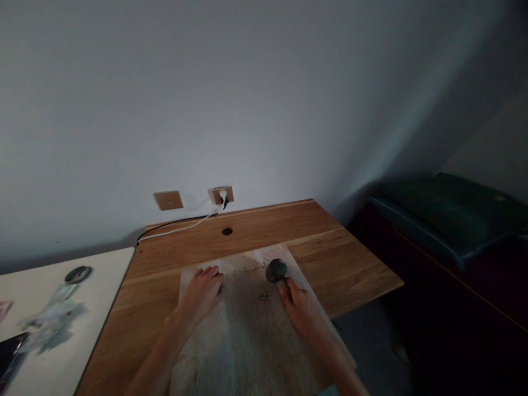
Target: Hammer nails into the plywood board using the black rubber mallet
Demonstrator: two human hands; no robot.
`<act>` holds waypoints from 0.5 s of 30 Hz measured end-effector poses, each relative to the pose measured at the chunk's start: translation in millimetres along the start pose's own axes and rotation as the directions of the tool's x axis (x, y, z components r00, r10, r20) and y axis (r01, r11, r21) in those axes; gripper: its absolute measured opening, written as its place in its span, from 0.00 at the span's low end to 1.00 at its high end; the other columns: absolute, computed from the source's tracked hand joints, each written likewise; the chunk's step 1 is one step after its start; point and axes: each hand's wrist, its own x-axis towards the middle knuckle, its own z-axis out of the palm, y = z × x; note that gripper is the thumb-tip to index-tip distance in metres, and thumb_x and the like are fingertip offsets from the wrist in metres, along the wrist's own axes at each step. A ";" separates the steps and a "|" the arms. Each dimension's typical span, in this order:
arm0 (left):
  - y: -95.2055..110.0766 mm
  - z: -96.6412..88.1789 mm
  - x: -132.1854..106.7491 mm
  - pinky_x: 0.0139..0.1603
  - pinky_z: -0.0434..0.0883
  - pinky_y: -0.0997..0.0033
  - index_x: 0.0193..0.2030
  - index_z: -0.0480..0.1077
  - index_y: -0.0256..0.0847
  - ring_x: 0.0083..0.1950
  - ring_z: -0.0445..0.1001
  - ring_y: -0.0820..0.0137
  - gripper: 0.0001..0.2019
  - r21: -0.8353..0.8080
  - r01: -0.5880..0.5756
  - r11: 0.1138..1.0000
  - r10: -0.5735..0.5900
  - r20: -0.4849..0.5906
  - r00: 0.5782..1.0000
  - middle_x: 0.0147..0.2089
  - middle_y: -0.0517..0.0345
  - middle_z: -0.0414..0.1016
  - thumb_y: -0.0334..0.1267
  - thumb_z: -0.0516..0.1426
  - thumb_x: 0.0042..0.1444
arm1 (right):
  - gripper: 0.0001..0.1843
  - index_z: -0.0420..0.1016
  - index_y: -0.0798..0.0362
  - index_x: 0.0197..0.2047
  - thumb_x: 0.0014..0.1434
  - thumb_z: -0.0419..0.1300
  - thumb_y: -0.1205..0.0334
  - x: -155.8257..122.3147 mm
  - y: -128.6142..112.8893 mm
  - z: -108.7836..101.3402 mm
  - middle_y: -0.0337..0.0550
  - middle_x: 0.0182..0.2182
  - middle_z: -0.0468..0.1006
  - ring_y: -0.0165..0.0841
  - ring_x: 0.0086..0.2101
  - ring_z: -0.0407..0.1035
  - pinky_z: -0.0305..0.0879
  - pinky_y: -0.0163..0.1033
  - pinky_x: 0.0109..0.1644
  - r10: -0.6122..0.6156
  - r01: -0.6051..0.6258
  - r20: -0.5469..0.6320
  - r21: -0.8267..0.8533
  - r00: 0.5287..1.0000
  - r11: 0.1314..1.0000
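Note:
A pale, worn wooden board lies on the brown table, with a row of several small nails standing near its far edge. My left hand rests on the board's left side at the end of this row, its fingers curled; what they hold, if anything, is hidden. In my right hand is the handle of a mallet with a dark, rounded head. The mallet's head is over the right end of the row, close to the last nail. A few loose nails lie on the board between my hands.
The wooden tabletop reaches the wall. White and black cables run to a wall socket. On a white surface at left are a roll of tape, crumpled plastic and a dark device. A dark green cushion is at right.

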 end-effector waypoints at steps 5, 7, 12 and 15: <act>-0.4 6.0 12.6 0.48 0.70 0.63 0.31 0.76 0.45 0.41 0.79 0.62 0.08 -0.235 0.016 0.972 -0.037 -0.089 0.995 0.37 0.56 0.79 0.26 0.60 0.51 | 0.19 0.77 0.55 0.60 0.74 0.50 0.61 1.2 0.3 0.3 0.52 0.38 0.87 0.46 0.40 0.82 0.68 0.42 0.42 0.006 -0.006 0.010 -0.004 1.000 1.000; -5.4 10.8 17.1 0.46 0.72 0.66 0.34 0.77 0.45 0.41 0.79 0.64 0.08 -0.382 0.039 0.923 -0.100 -0.142 0.985 0.38 0.57 0.80 0.28 0.60 0.52 | 0.19 0.76 0.55 0.60 0.75 0.49 0.61 1.5 0.4 0.6 0.51 0.37 0.86 0.45 0.40 0.82 0.69 0.42 0.43 0.007 -0.007 0.016 -0.006 1.000 1.000; -18.0 24.0 16.6 0.51 0.75 0.63 0.36 0.77 0.44 0.44 0.82 0.62 0.04 -0.538 0.002 0.843 -0.159 -0.244 0.957 0.40 0.55 0.83 0.34 0.60 0.57 | 0.21 0.75 0.57 0.63 0.74 0.49 0.61 2.7 1.1 0.4 0.54 0.41 0.87 0.47 0.43 0.82 0.70 0.43 0.44 0.019 -0.019 0.025 -0.009 1.000 1.000; -20.7 27.7 13.2 0.51 0.77 0.63 0.42 0.78 0.45 0.43 0.82 0.63 0.07 -0.586 0.001 0.810 -0.179 -0.246 0.953 0.40 0.57 0.85 0.35 0.60 0.58 | 0.21 0.76 0.58 0.61 0.74 0.49 0.60 3.4 1.8 0.6 0.54 0.39 0.87 0.47 0.42 0.82 0.69 0.43 0.44 0.014 -0.014 0.035 -0.002 0.999 1.000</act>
